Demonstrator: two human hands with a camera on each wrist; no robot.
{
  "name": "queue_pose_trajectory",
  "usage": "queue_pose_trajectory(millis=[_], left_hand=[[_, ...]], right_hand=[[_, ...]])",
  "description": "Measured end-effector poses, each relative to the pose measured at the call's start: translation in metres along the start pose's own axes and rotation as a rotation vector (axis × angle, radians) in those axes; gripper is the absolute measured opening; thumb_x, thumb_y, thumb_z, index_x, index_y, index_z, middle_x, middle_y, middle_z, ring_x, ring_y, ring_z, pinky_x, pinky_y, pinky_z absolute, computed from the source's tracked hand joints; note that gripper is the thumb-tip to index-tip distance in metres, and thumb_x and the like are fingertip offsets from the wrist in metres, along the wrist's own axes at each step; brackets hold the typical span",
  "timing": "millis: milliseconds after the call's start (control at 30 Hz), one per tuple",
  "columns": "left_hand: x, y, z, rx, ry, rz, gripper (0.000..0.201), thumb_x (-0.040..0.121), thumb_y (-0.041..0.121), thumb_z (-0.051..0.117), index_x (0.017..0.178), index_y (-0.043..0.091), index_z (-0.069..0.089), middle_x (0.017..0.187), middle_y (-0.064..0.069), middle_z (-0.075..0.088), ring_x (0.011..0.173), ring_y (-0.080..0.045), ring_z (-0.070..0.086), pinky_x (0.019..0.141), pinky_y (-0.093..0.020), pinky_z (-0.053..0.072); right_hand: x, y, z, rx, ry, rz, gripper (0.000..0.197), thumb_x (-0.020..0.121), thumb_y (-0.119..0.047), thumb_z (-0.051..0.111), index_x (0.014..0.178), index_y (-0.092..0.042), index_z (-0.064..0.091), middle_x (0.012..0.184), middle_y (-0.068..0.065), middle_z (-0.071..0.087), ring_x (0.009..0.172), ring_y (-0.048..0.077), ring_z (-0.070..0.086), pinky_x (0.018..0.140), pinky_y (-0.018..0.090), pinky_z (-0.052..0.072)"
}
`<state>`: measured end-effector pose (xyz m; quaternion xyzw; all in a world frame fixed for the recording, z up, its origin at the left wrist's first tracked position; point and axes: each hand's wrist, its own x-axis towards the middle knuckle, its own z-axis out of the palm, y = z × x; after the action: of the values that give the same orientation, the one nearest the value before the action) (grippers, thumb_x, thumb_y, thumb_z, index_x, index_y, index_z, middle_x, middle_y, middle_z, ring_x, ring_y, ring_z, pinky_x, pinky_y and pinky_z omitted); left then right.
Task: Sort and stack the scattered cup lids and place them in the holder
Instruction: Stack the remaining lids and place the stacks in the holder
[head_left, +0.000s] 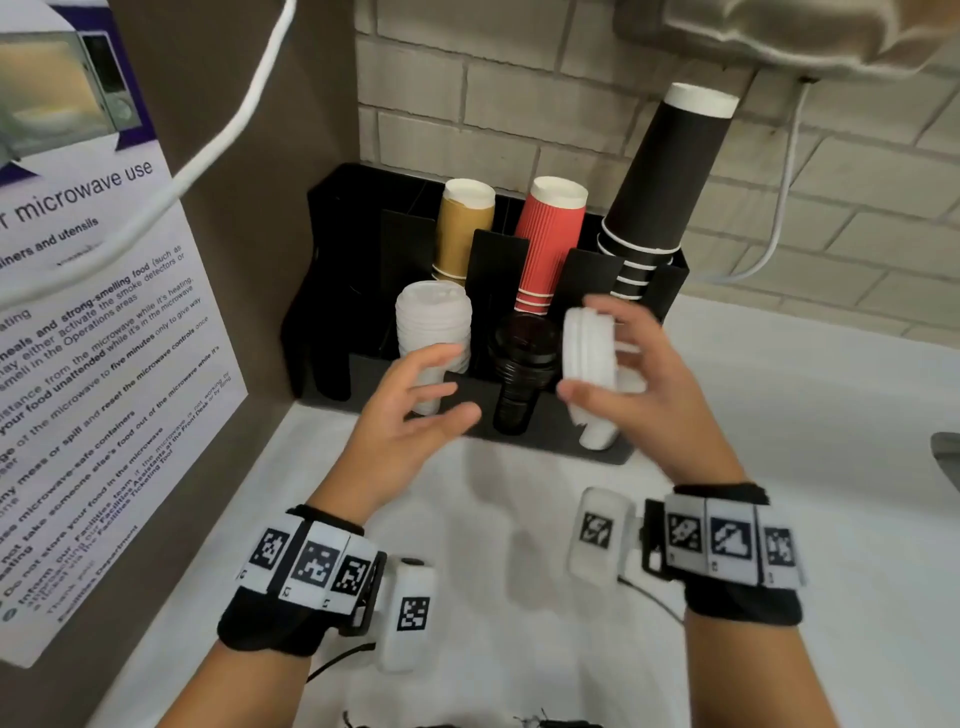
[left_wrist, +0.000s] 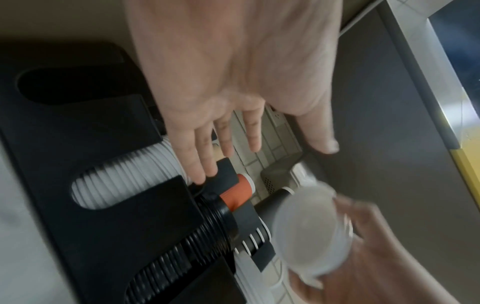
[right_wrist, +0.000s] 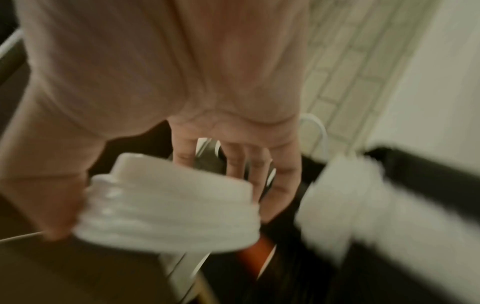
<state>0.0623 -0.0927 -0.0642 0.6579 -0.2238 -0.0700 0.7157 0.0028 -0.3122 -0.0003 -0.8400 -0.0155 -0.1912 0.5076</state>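
Observation:
A black holder (head_left: 332, 291) stands against the brick wall. Its front slots hold a stack of white lids (head_left: 432, 332), a stack of black lids (head_left: 522, 374) and, at the right, another stack of white lids (head_left: 597, 436). My right hand (head_left: 618, 374) grips a small stack of white lids (head_left: 589, 348) on edge, thumb below and fingers above, just over the right front slot; the same held lids (right_wrist: 168, 207) fill the right wrist view. My left hand (head_left: 421, 400) hovers with fingers spread in front of the left white stack, holding nothing; its fingers (left_wrist: 205, 160) are straight.
Gold cups (head_left: 462, 228), red cups (head_left: 550, 244) and a tall stack of black cups (head_left: 660, 192) fill the holder's rear slots. A notice about microwave use (head_left: 88, 364) hangs on the brown side panel. A white cable (head_left: 218, 150) crosses overhead. The holder stands on a white counter (head_left: 779, 415).

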Motion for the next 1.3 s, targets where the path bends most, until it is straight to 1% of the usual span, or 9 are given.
queue_pose_trajectory(millis=[67, 167, 300, 433, 533, 633, 767, 1133, 1300], left_hand=[[0.003, 0.001, -0.005, 0.038, 0.076, 0.009, 0.040, 0.077, 0.035, 0.066, 0.116, 0.036, 0.057, 0.131, -0.002, 0.053, 0.103, -0.007, 0.063, 0.091, -0.028, 0.049], [0.004, 0.001, -0.009, 0.077, 0.088, 0.025, 0.031, 0.080, 0.035, 0.063, 0.111, 0.033, 0.060, 0.127, -0.006, 0.055, 0.091, -0.005, 0.063, 0.091, -0.033, 0.049], [0.005, 0.002, -0.011, 0.093, 0.082, 0.015, 0.034, 0.077, 0.044, 0.066, 0.109, 0.034, 0.061, 0.125, -0.002, 0.057, 0.093, -0.006, 0.064, 0.092, -0.035, 0.051], [0.006, 0.002, -0.010, 0.113, 0.089, 0.004, 0.029, 0.081, 0.036, 0.062, 0.109, 0.030, 0.061, 0.124, -0.004, 0.057, 0.090, -0.006, 0.063, 0.092, -0.036, 0.050], [0.005, 0.003, -0.009, 0.119, 0.082, -0.009, 0.030, 0.081, 0.035, 0.061, 0.110, 0.028, 0.061, 0.123, -0.006, 0.058, 0.090, -0.007, 0.063, 0.091, -0.034, 0.050], [0.005, 0.003, -0.009, 0.130, 0.081, -0.018, 0.031, 0.081, 0.036, 0.061, 0.111, 0.027, 0.061, 0.123, -0.004, 0.059, 0.091, -0.008, 0.063, 0.091, -0.034, 0.050], [0.006, 0.003, -0.009, 0.141, 0.081, -0.016, 0.029, 0.081, 0.037, 0.061, 0.109, 0.029, 0.061, 0.122, 0.000, 0.059, 0.088, -0.004, 0.062, 0.089, -0.031, 0.050], [0.004, 0.008, -0.002, 0.153, 0.060, -0.039, 0.026, 0.081, 0.037, 0.061, 0.107, 0.032, 0.063, 0.120, -0.005, 0.059, 0.093, -0.013, 0.061, 0.098, -0.048, 0.047], [0.004, 0.009, -0.001, 0.151, 0.062, -0.046, 0.027, 0.081, 0.037, 0.061, 0.108, 0.032, 0.062, 0.119, 0.003, 0.059, 0.096, -0.012, 0.062, 0.100, -0.051, 0.048]], right_hand=[[0.012, 0.008, -0.025, -0.161, 0.102, 0.041, 0.067, 0.070, -0.027, 0.082, 0.126, -0.042, 0.049, 0.127, -0.006, 0.053, 0.113, 0.016, 0.053, 0.096, 0.029, 0.046], [0.027, 0.024, -0.051, -0.347, 0.115, 0.147, 0.067, 0.073, -0.026, 0.078, 0.127, -0.048, 0.046, 0.123, 0.002, 0.047, 0.113, 0.021, 0.049, 0.096, 0.033, 0.041], [0.041, 0.044, -0.058, -0.441, 0.024, 0.248, 0.064, 0.076, -0.025, 0.074, 0.128, -0.049, 0.045, 0.117, 0.006, 0.042, 0.112, 0.026, 0.046, 0.092, 0.031, 0.036], [0.049, 0.052, -0.046, -0.500, -0.050, 0.265, 0.062, 0.077, -0.027, 0.071, 0.127, -0.050, 0.044, 0.115, 0.006, 0.041, 0.114, 0.033, 0.043, 0.098, 0.040, 0.040], [0.054, 0.054, -0.036, -0.557, -0.076, 0.252, 0.063, 0.076, -0.029, 0.070, 0.128, -0.050, 0.043, 0.119, 0.004, 0.038, 0.119, 0.031, 0.037, 0.098, 0.037, 0.034], [0.055, 0.055, -0.030, -0.658, -0.111, 0.271, 0.064, 0.077, -0.032, 0.069, 0.132, -0.050, 0.040, 0.130, 0.007, 0.037, 0.124, 0.032, 0.032, 0.105, 0.043, 0.030], [0.053, 0.058, -0.020, -0.812, -0.111, 0.264, 0.065, 0.080, -0.037, 0.065, 0.137, -0.047, 0.036, 0.136, 0.010, 0.036, 0.124, 0.035, 0.034, 0.103, 0.046, 0.028], [0.046, 0.069, -0.007, -0.871, -0.133, 0.217, 0.074, 0.088, -0.034, 0.060, 0.151, -0.035, 0.022, 0.150, 0.017, 0.019, 0.134, 0.038, 0.021, 0.115, 0.042, 0.019], [0.045, 0.070, -0.003, -0.982, -0.143, 0.163, 0.070, 0.092, -0.037, 0.054, 0.152, -0.034, 0.019, 0.153, 0.018, 0.019, 0.136, 0.038, 0.018, 0.116, 0.043, 0.017]])
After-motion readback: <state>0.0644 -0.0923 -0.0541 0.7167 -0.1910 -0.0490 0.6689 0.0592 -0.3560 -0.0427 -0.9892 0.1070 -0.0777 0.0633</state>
